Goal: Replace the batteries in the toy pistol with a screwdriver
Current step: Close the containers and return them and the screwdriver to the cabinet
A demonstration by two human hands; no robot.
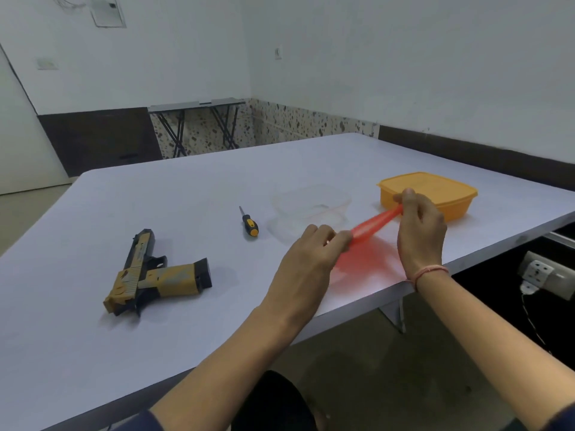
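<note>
Left hand and right hand pinch a blurred red plastic piece near clear tub and orange box.

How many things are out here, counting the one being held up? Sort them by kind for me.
toy pistol: 1
screwdriver: 1
containers: 2 (clear plastic container, orange lidded container)
red translucent lid, held above the table: 1
Total: 5
</note>
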